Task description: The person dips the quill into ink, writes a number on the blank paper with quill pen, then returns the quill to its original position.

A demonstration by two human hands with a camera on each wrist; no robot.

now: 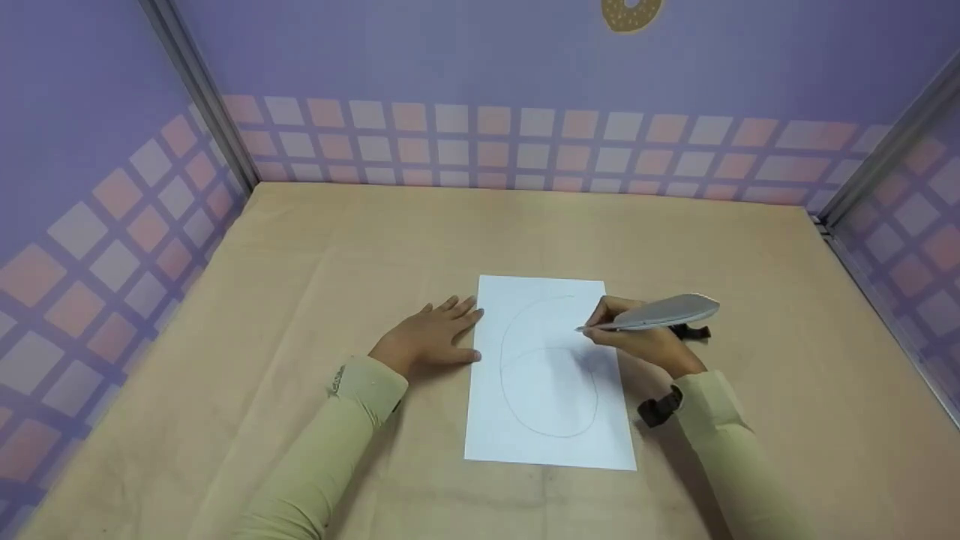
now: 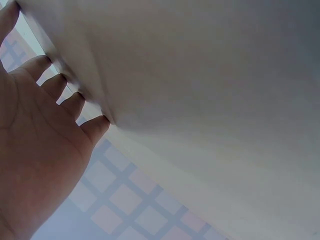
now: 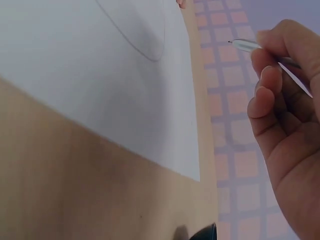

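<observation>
A matt white paper sheet (image 1: 551, 375) lies on a smooth, matt tan tabletop (image 1: 300, 300) with a faint wood-like grain, the pen (image 1: 652, 315) looks like smooth grey plastic, and the sleeves (image 1: 330, 442) are soft cream cloth.

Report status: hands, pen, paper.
Left hand flat on table beside paper. Right hand grips pen, tip over the drawn loop. Nothing in the way.

A tan table (image 1: 300, 270) is carrying a white sheet of paper (image 1: 551, 405), lying flat near its middle and bearing a faint pencilled loop; a left hand (image 1: 431, 337) is resting flat beside the sheet.
</observation>
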